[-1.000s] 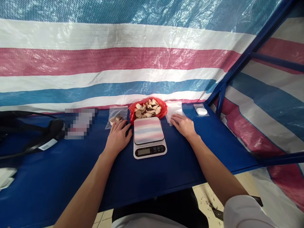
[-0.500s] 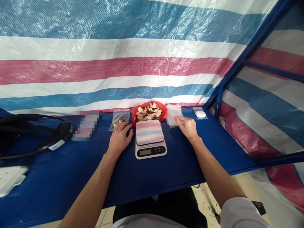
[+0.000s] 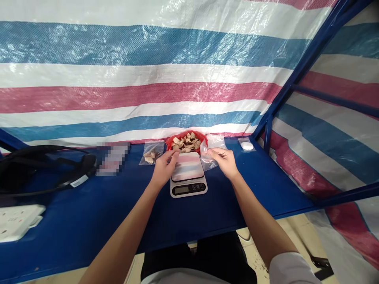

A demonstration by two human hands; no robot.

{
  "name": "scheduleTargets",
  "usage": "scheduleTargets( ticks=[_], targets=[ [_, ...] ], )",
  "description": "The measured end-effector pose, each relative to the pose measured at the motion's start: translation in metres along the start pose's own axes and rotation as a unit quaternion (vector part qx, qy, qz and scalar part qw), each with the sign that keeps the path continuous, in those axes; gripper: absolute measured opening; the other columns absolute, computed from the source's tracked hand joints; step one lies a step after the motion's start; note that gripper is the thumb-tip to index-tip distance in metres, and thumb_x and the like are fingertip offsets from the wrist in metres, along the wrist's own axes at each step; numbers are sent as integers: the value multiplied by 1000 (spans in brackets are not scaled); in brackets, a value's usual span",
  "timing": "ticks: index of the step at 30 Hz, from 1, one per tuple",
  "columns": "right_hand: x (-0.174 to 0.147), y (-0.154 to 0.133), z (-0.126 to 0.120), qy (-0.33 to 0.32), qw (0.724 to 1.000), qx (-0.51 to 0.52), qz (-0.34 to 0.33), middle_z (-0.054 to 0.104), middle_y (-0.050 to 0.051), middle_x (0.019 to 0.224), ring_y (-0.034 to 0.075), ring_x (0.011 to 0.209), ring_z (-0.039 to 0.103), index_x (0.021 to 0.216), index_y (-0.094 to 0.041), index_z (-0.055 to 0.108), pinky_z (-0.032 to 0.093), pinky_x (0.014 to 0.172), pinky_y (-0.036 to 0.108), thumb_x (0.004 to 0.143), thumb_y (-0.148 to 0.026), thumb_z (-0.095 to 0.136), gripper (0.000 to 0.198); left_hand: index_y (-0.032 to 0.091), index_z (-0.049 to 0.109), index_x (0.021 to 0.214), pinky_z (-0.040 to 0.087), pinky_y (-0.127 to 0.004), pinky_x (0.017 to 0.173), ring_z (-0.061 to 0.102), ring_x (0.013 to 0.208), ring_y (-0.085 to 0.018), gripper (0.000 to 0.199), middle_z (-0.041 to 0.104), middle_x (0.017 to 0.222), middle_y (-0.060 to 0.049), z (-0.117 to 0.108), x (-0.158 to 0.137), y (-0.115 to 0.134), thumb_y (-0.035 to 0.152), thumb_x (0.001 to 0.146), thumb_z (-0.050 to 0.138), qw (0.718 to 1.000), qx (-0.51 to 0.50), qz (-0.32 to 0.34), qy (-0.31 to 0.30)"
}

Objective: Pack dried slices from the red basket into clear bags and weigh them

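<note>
A clear plastic bag (image 3: 208, 158) is pinched in my right hand (image 3: 226, 161) and hangs just right of the scale. Behind that hand lies a stack of similar clear bags (image 3: 218, 141). My left hand (image 3: 165, 169) hovers at the left edge of the white digital kitchen scale (image 3: 189, 188), fingers loosely bent and apart, with nothing seen in them. The scale's striped-looking plate reflects the sheeting and carries nothing. Behind it, a red plastic bag (image 3: 206, 138) is full of pale dried slices (image 3: 187, 142). Left of my left hand lies a zip bag (image 3: 154, 146) holding a few slices.
A small white case (image 3: 246, 146) on a clear bag lies at the right. To the left are a black strap-like item (image 3: 85, 167), a blurred-out item (image 3: 114, 159) and a white power strip (image 3: 19, 223). Striped sheeting (image 3: 142, 96) and blue frame bars (image 3: 274, 106) enclose the blue table.
My right hand has picked up a clear bag from the stack and moved left with it. My left hand has left the filled zip bag and come right to the scale. The view has tilted slightly up.
</note>
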State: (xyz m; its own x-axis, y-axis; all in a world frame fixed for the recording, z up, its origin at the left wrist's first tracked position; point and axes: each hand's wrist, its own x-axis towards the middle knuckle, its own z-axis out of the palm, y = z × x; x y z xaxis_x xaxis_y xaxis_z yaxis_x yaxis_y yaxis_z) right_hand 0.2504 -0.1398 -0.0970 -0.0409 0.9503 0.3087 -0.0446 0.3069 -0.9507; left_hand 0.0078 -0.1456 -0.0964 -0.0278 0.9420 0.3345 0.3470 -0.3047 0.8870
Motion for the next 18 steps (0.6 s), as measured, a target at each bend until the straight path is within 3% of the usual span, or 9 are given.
scheduleTargets(
  ticks=[4, 8, 11, 18],
  targets=[
    [6, 3, 16, -28, 993, 106, 53, 81, 2, 84, 26, 79, 77, 80, -25, 82, 65, 75, 41, 71, -58, 85, 35, 20, 77, 110, 58, -41, 98, 65, 123, -33, 44, 74, 127, -10, 16, 8, 8, 56, 85, 72, 987, -123, -91, -53],
    [13, 4, 27, -48, 984, 157, 71, 79, 1, 77, 24, 73, 75, 78, -25, 81, 65, 70, 39, 65, -60, 88, 38, 19, 75, 116, 55, -44, 102, 67, 120, -31, 46, 74, 124, -11, 20, 18, 8, 48, 81, 78, 945, -265, -158, -105],
    [16, 5, 30, -62, 981, 164, 80, 80, 3, 80, 24, 74, 75, 77, -24, 80, 66, 71, 41, 66, -62, 86, 41, 17, 76, 110, 55, -43, 99, 71, 110, -28, 40, 77, 115, -11, 19, 22, 9, 40, 77, 82, 922, -321, -173, -130],
    [17, 16, 23, -29, 981, 169, 89, 81, 3, 89, 25, 89, 77, 84, -24, 81, 66, 74, 37, 73, -57, 84, 35, 18, 75, 96, 57, -33, 80, 70, 85, -19, 32, 75, 91, -4, 15, 20, 5, 36, 72, 87, 920, -339, -157, -119]
  ],
)
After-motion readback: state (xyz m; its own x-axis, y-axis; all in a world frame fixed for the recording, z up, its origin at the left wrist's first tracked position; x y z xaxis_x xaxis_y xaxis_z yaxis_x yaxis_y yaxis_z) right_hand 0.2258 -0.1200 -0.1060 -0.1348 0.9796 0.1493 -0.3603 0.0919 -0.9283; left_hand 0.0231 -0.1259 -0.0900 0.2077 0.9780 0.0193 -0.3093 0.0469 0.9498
